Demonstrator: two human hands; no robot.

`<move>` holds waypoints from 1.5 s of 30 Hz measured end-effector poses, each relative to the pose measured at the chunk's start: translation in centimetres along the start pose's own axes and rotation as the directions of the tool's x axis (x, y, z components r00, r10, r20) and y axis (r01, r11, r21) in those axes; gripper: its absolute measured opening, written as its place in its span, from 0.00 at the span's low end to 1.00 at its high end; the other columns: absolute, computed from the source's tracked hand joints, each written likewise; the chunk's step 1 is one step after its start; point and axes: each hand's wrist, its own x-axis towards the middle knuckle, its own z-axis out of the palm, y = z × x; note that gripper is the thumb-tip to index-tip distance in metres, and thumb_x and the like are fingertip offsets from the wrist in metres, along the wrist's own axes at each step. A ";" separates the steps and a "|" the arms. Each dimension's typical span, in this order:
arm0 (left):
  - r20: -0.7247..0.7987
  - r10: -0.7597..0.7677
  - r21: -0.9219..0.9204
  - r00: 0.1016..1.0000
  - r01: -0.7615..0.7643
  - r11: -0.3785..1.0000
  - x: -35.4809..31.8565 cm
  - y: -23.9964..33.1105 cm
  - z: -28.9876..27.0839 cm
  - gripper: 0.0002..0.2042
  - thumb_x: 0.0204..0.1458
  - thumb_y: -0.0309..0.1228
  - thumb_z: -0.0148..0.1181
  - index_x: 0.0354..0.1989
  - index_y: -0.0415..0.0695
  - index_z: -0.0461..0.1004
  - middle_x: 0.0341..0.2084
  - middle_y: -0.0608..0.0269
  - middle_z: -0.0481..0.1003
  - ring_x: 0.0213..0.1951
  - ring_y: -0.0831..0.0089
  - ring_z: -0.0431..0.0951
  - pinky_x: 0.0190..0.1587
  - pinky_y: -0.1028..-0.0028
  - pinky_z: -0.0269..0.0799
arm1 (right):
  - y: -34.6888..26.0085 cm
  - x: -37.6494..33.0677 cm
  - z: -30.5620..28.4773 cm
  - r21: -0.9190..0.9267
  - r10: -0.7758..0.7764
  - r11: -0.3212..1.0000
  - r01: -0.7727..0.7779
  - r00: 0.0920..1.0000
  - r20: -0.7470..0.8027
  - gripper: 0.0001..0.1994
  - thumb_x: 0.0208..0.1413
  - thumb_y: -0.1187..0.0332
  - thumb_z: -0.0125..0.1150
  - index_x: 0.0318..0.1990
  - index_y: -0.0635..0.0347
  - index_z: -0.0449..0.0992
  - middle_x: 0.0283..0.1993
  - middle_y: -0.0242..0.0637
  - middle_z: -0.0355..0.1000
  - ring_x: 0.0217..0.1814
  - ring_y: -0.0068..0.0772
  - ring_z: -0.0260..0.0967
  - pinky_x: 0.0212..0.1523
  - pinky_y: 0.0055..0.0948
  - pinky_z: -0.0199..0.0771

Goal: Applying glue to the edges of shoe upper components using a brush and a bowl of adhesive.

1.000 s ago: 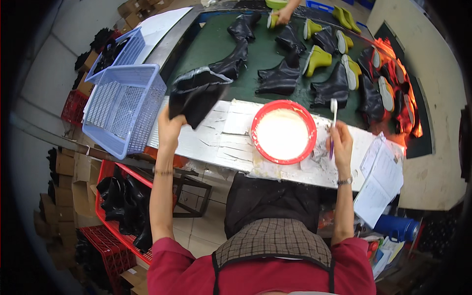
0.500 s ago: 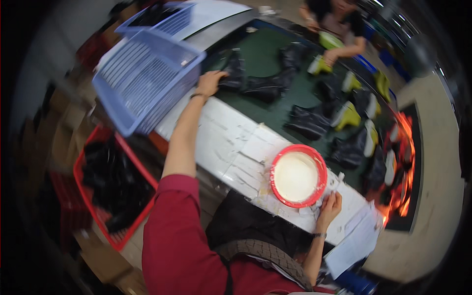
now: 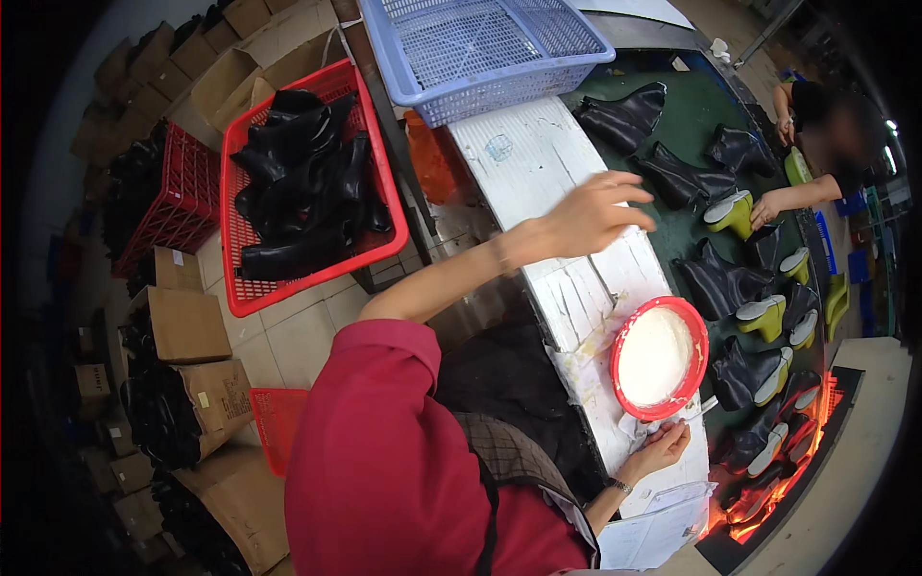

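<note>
Left hand [image 3: 597,213] empty, fingers spread, over white bench [image 3: 538,173], reaching toward black boot [image 3: 684,182] just beyond fingertips on green belt [image 3: 706,115]; boot's length runs along belt. Right hand [image 3: 661,449] farther off, beside red bowl [image 3: 661,357], pinching thin brush [image 3: 693,413].

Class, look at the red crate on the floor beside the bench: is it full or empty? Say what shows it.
Full: the red crate is heaped with black boots that rise to its rim.

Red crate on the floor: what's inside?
The red crate holds a heap of black boot uppers, filling most of it. The pile hides the crate's bottom and anything under the top layer. The left hand is over the white bench, not near it.
</note>
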 end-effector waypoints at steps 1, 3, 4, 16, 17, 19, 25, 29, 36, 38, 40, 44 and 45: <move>-0.009 -0.036 0.074 0.999 0.037 0.997 -1.7 1.2 -3.6 0.18 0.42 0.17 0.62 0.41 0.53 0.84 0.51 0.59 0.78 0.61 0.55 0.72 0.63 0.60 0.69 | -0.3 -0.1 0.3 0.010 -0.003 1.000 0.003 1.000 0.016 0.09 0.71 0.61 0.55 0.41 0.56 0.72 0.24 0.20 0.63 0.18 0.08 0.48 0.16 0.14 0.45; -0.184 -0.100 0.303 0.978 0.153 0.941 -4.6 1.4 -10.4 0.17 0.42 0.16 0.60 0.38 0.51 0.84 0.45 0.62 0.81 0.55 0.57 0.76 0.56 0.61 0.73 | -0.7 -0.4 0.1 0.019 -0.002 1.000 0.002 1.000 0.016 0.09 0.70 0.61 0.56 0.39 0.55 0.73 0.24 0.20 0.63 0.18 0.07 0.49 0.16 0.14 0.47; -0.298 -0.126 0.415 0.946 0.248 0.875 -5.6 1.5 -14.2 0.17 0.44 0.15 0.55 0.37 0.49 0.83 0.39 0.58 0.81 0.47 0.54 0.78 0.52 0.60 0.74 | -0.9 -0.5 0.0 0.012 0.002 1.000 -0.002 1.000 0.010 0.09 0.70 0.61 0.56 0.39 0.55 0.72 0.24 0.20 0.63 0.17 0.07 0.49 0.16 0.14 0.47; -0.427 -0.755 0.759 0.498 0.651 0.001 -23.0 -12.7 -42.0 0.33 0.48 0.21 0.58 0.68 0.48 0.64 0.60 0.45 0.70 0.61 0.45 0.72 0.62 0.51 0.71 | 1.5 0.7 -0.8 0.063 -0.042 0.997 0.040 0.999 0.021 0.11 0.69 0.60 0.58 0.46 0.60 0.73 0.24 0.21 0.62 0.18 0.09 0.49 0.17 0.15 0.45; -0.339 -0.792 0.807 0.508 0.589 0.032 -22.3 -13.7 -41.7 0.38 0.46 0.21 0.60 0.71 0.51 0.60 0.64 0.45 0.66 0.64 0.44 0.68 0.64 0.52 0.69 | 1.6 0.7 -0.9 0.063 -0.041 0.997 0.040 0.999 0.008 0.11 0.69 0.60 0.58 0.46 0.60 0.73 0.24 0.21 0.62 0.18 0.09 0.49 0.17 0.15 0.45; -0.310 -0.829 0.829 0.466 0.560 0.004 -20.2 -13.9 -39.0 0.38 0.46 0.22 0.61 0.70 0.52 0.60 0.64 0.45 0.65 0.64 0.42 0.67 0.64 0.53 0.69 | 1.5 0.5 -1.2 0.046 -0.064 0.997 0.064 0.998 -0.005 0.11 0.69 0.61 0.58 0.47 0.60 0.73 0.25 0.21 0.63 0.19 0.09 0.50 0.18 0.15 0.47; -0.236 -0.925 0.481 0.298 0.863 0.155 -14.5 -7.5 -30.8 0.41 0.48 0.66 0.64 0.56 0.38 0.74 0.52 0.41 0.78 0.55 0.47 0.78 0.57 0.59 0.73 | 2.1 0.6 -1.2 0.026 -0.073 0.997 0.073 0.997 -0.015 0.12 0.69 0.61 0.58 0.48 0.60 0.74 0.25 0.20 0.63 0.21 0.09 0.51 0.19 0.14 0.48; -0.034 -0.949 0.642 0.312 0.735 0.218 -17.8 -7.8 -28.5 0.49 0.41 0.66 0.69 0.61 0.33 0.71 0.53 0.38 0.77 0.54 0.47 0.79 0.58 0.58 0.74 | 1.9 0.5 -1.0 0.035 -0.070 0.997 0.070 0.998 0.004 0.11 0.69 0.61 0.58 0.48 0.60 0.74 0.26 0.20 0.63 0.21 0.09 0.51 0.19 0.14 0.48; -0.185 -0.964 0.233 0.192 0.961 0.147 -16.3 -5.1 -33.1 0.37 0.38 0.32 0.70 0.62 0.33 0.70 0.30 0.59 0.82 0.26 0.70 0.81 0.23 0.70 0.76 | 1.8 0.5 -0.6 0.054 -0.081 0.995 0.080 0.997 0.005 0.11 0.69 0.61 0.58 0.47 0.60 0.74 0.26 0.20 0.64 0.21 0.09 0.52 0.20 0.13 0.49; -0.228 -0.952 0.081 0.202 0.979 0.188 -15.5 -3.2 -34.5 0.36 0.40 0.29 0.68 0.63 0.32 0.68 0.30 0.59 0.82 0.26 0.73 0.77 0.23 0.73 0.71 | 1.8 0.4 -0.7 0.054 -0.090 0.994 0.090 0.996 -0.012 0.11 0.70 0.61 0.58 0.46 0.60 0.75 0.26 0.20 0.65 0.21 0.09 0.52 0.20 0.13 0.50; -0.313 -0.894 -0.053 0.320 0.934 0.352 -15.3 -0.5 -36.5 0.34 0.43 0.24 0.65 0.63 0.32 0.67 0.30 0.58 0.82 0.31 0.75 0.79 0.37 0.78 0.74 | 1.5 0.4 -0.5 0.075 -0.071 0.995 0.069 0.997 0.024 0.10 0.70 0.61 0.58 0.46 0.59 0.74 0.26 0.20 0.65 0.21 0.08 0.52 0.20 0.14 0.50; -0.496 -0.743 -0.152 0.449 0.797 0.584 -12.6 4.9 -40.0 0.27 0.49 0.18 0.59 0.63 0.35 0.68 0.29 0.66 0.78 0.30 0.81 0.76 0.38 0.81 0.73 | 2.0 0.5 -1.0 0.084 -0.071 0.994 0.069 0.997 0.020 0.11 0.70 0.62 0.57 0.47 0.62 0.73 0.26 0.20 0.63 0.21 0.09 0.51 0.19 0.13 0.48; -0.523 -0.745 -0.201 0.414 0.790 0.580 -11.1 6.8 -40.1 0.28 0.50 0.18 0.58 0.63 0.36 0.67 0.30 0.66 0.78 0.30 0.81 0.76 0.39 0.81 0.73 | 1.8 0.4 -1.2 0.064 -0.074 0.995 0.073 0.997 0.015 0.11 0.70 0.62 0.57 0.47 0.62 0.73 0.25 0.20 0.63 0.21 0.09 0.51 0.19 0.13 0.47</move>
